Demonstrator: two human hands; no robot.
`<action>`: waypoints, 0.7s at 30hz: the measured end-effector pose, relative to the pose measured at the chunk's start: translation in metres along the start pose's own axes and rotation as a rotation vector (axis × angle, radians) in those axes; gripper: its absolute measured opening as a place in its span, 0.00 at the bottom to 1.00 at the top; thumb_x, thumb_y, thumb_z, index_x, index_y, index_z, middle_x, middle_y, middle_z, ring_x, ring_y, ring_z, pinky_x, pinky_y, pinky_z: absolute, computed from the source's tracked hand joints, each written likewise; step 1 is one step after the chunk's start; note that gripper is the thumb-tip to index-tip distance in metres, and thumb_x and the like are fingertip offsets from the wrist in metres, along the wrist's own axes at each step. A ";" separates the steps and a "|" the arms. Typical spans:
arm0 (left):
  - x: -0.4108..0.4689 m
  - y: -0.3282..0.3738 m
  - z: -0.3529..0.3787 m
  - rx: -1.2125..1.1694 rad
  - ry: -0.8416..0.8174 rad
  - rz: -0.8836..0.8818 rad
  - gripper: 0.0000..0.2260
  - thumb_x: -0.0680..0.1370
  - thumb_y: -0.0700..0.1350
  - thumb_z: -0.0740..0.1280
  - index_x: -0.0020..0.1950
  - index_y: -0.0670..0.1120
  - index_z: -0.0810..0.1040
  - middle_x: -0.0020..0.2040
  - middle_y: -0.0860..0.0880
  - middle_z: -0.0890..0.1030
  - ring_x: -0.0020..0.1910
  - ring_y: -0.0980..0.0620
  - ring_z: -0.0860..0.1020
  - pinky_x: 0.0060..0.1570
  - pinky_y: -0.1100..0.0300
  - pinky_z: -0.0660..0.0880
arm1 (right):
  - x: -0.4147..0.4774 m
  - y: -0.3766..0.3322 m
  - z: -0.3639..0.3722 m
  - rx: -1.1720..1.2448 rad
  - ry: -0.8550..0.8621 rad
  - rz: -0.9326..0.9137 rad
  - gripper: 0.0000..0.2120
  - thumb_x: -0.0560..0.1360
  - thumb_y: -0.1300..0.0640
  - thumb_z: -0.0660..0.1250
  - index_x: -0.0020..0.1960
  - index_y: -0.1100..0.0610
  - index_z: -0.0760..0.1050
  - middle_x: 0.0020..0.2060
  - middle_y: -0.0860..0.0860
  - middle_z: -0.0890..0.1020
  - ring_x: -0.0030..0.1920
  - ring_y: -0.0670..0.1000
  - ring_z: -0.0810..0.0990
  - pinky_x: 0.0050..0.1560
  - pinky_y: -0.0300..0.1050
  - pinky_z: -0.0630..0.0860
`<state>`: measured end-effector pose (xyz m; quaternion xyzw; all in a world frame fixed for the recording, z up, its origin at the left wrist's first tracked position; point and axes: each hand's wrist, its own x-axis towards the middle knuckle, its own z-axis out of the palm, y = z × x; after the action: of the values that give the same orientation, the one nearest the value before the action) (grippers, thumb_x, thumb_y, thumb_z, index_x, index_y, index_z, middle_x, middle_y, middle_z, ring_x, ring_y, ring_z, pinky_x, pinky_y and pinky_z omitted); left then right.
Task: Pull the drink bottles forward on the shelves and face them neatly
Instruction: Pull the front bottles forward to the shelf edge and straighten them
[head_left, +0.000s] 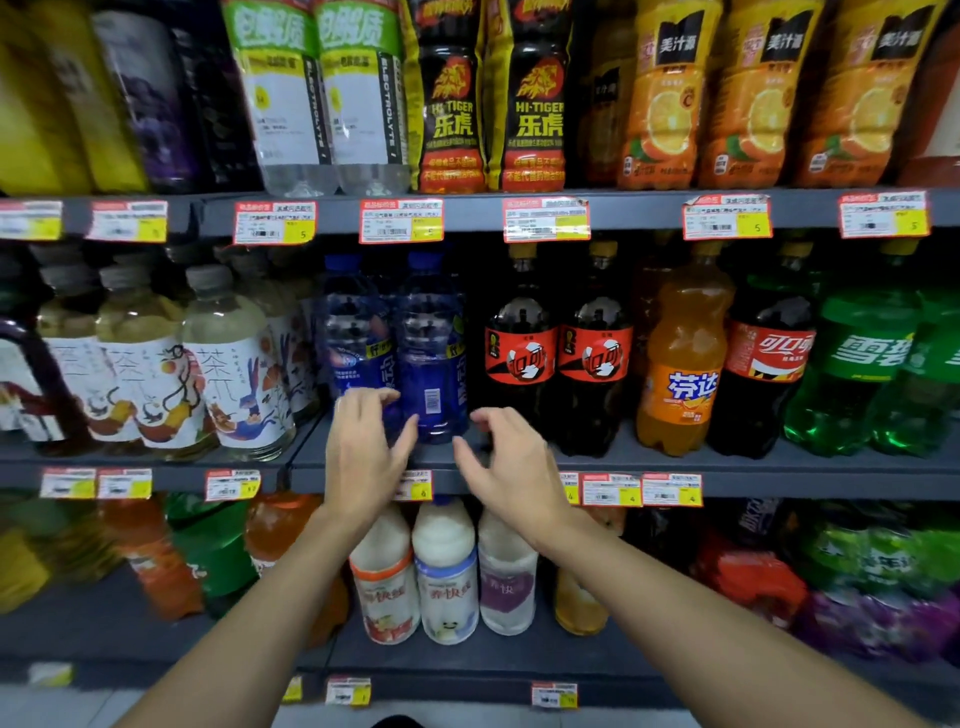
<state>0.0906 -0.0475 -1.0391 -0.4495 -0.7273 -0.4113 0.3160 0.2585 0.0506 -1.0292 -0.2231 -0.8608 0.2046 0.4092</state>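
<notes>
Our L hand (363, 452) sits loose-fingered at the left blue bottle (358, 338), touch unclear, no grip. R hand (511, 462) half-open, empty, by the shelf (727, 463).

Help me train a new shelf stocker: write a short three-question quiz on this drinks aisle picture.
1. True or false: the right-hand blue bottle on the middle shelf shows its barcode to the front.
2. Which bottle stands immediately right of the orange Fanta bottle? A) a red-labelled cola bottle B) a tea bottle C) a milk drink bottle
3. How many Hi-Tiger bottles stand at the front of the upper shelf?
Key: 1 true; 2 A; 3 two.
</notes>
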 end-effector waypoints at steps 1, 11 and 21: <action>0.003 -0.005 -0.001 0.063 0.006 0.051 0.17 0.76 0.47 0.73 0.60 0.42 0.75 0.54 0.46 0.74 0.55 0.46 0.73 0.56 0.53 0.73 | 0.003 -0.008 0.011 0.008 -0.018 0.020 0.22 0.78 0.45 0.66 0.67 0.56 0.74 0.59 0.50 0.77 0.57 0.51 0.79 0.57 0.50 0.77; 0.009 -0.026 0.003 0.118 0.039 -0.362 0.45 0.66 0.60 0.79 0.72 0.37 0.64 0.66 0.37 0.69 0.66 0.38 0.67 0.66 0.45 0.68 | 0.034 -0.049 0.068 -0.169 -0.024 0.401 0.41 0.75 0.40 0.70 0.75 0.62 0.56 0.68 0.57 0.70 0.57 0.57 0.81 0.50 0.50 0.77; 0.010 -0.045 0.006 -0.065 -0.075 -0.499 0.46 0.65 0.62 0.79 0.73 0.39 0.65 0.66 0.39 0.75 0.67 0.40 0.72 0.65 0.45 0.71 | 0.048 -0.054 0.078 -0.334 -0.037 0.551 0.36 0.75 0.37 0.69 0.69 0.61 0.63 0.63 0.56 0.76 0.55 0.54 0.82 0.41 0.45 0.70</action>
<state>0.0452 -0.0499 -1.0480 -0.2808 -0.8133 -0.4829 0.1628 0.1571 0.0198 -1.0159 -0.5082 -0.7968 0.1678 0.2806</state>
